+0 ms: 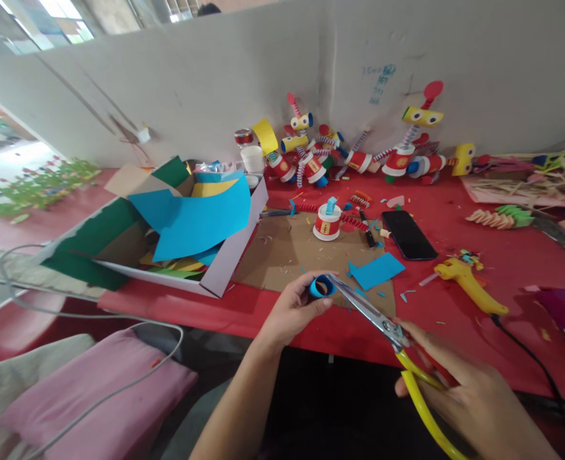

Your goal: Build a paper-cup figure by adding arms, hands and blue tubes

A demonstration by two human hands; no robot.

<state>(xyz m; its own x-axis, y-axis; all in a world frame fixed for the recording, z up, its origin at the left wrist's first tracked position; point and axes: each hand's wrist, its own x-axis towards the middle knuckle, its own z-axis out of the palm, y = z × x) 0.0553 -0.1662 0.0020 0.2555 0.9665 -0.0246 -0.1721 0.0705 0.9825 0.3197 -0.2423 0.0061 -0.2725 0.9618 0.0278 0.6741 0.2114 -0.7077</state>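
My left hand (292, 310) pinches a small rolled tube of blue paper (321, 286) above the front edge of the red table (459, 319). My right hand (474, 396) grips the yellow handles of a pair of scissors (388, 329). The steel blades reach up and left to the rim of the blue roll. A flat blue paper scrap (376, 269) lies just beyond on a brown cardboard mat (287, 252). A red and white paper cup figure (327, 222) stands on that mat.
A white box (225, 262) of coloured paper sheets sits left. A black phone (410, 234) and a yellow glue gun (469, 285) lie right. Several finished cup figures (359, 150) line the white partition. A pink cushion (95, 402) and grey cable are at lower left.
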